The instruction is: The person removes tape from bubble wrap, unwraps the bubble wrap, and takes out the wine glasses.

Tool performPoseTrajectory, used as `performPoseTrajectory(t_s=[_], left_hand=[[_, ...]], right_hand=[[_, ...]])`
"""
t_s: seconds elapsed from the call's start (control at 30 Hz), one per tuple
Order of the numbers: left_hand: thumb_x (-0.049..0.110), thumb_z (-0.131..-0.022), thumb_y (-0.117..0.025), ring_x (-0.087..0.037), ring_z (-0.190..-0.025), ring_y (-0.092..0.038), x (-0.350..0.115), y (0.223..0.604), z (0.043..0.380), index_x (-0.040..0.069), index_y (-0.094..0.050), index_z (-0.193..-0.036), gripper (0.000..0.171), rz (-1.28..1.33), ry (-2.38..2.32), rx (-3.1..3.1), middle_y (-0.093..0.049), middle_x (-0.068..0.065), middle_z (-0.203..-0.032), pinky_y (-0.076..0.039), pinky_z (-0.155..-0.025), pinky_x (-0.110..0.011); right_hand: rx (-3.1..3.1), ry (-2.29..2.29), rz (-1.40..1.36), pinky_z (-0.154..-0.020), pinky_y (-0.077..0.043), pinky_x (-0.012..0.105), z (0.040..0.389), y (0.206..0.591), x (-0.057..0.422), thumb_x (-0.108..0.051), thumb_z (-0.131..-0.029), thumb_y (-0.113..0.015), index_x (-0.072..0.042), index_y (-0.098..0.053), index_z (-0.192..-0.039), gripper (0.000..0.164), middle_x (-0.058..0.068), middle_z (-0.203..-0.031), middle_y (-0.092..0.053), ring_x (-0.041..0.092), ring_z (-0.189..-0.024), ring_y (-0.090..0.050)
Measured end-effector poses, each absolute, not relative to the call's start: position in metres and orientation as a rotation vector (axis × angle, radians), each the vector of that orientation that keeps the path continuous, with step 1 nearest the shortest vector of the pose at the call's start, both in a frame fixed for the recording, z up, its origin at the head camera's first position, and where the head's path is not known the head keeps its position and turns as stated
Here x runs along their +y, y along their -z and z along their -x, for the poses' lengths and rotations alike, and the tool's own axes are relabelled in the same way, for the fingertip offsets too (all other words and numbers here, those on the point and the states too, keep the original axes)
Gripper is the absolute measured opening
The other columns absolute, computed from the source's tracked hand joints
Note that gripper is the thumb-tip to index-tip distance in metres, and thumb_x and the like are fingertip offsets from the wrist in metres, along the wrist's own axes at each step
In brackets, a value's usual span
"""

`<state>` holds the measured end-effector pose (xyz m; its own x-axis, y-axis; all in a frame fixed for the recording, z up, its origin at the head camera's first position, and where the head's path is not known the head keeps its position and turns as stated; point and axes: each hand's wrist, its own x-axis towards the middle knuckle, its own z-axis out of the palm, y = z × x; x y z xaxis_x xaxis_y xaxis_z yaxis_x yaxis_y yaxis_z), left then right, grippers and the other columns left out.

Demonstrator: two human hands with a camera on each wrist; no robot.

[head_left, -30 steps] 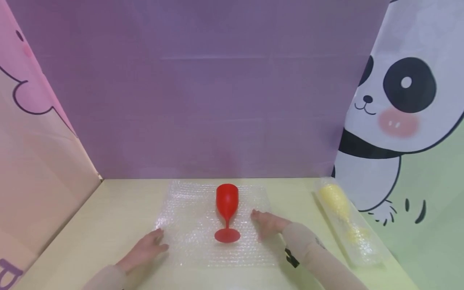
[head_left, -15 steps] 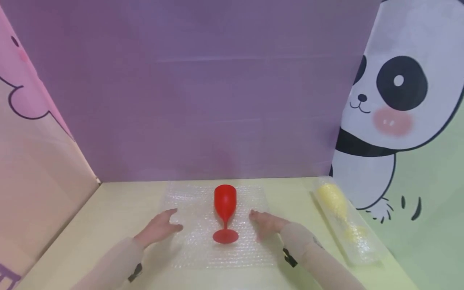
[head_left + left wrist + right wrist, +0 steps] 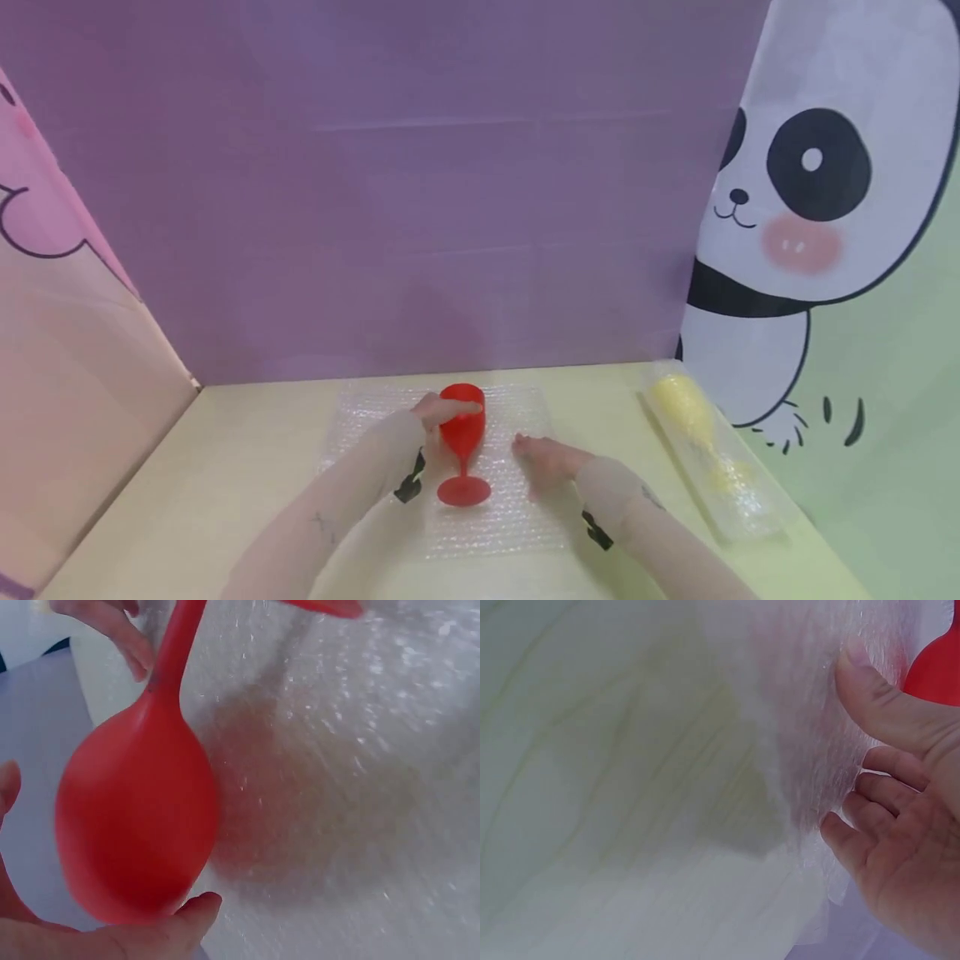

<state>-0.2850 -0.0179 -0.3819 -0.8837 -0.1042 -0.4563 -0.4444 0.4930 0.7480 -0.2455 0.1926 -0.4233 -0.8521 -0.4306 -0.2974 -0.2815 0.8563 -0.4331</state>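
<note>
right hand [image 3: 549, 460] released, resting on wrap [image 3: 517, 527] | ahead-left, cup [image 3: 463, 437] under left hand [image 3: 440, 410], spread loosely astride it, not grasping | risk: uneven touch may roll round cup; right hand lifting may let wrap shift | vs 0.5 s ago: left hand moved from beside cup to over it

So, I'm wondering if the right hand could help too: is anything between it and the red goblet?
Nothing visible stands between the right hand and the red goblet; the bubble wrap lies beneath the gap. At the goblet's far end, the left hand overlaps it in the head view, so it might hinder contact there.
</note>
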Motion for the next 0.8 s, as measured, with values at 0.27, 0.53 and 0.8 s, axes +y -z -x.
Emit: performPoseTrajectory(t_s=[0.27,0.53,0.8], left_hand=[[0.055,-0.063,-0.074,-0.033,-0.099,-0.047,-0.001,0.401,0.293,0.017,-0.037,-0.130,0.085,0.729,-1.464,2.276,-0.049,-0.013,-0.114,-0.054,-0.065,-0.046],[0.048,-0.068,-0.073,-0.035,-0.103,-0.047,0.008,0.406,0.297,0.008,-0.037,-0.132,0.084,0.622,-1.441,2.277,-0.050,-0.016,-0.118,-0.052,-0.080,-0.047],[0.048,-0.068,-0.071,-0.033,-0.103,-0.048,0.008,0.413,0.308,0.006,-0.036,-0.132,0.084,0.600,-1.414,2.310,-0.051,-0.016,-0.118,-0.052,-0.081,-0.045]], right_hand=[[2.599,0.612,0.531,-0.113,-0.016,0.052,0.241,0.430,0.193,-0.008,-0.072,-0.075,-0.006,-0.028,-0.143,0.085,0.013,-0.151,-0.024,0.034,-0.139,-0.019],[2.586,0.594,0.537,-0.113,-0.017,0.051,0.244,0.437,0.198,-0.011,-0.076,-0.071,-0.007,-0.020,-0.146,0.086,0.012,-0.152,-0.019,0.033,-0.140,-0.016],[2.501,0.709,0.572,-0.115,-0.005,0.050,0.247,0.445,0.208,-0.012,-0.082,-0.064,-0.007,-0.008,-0.147,0.087,0.011,-0.155,-0.002,0.031,-0.142,-0.001]])
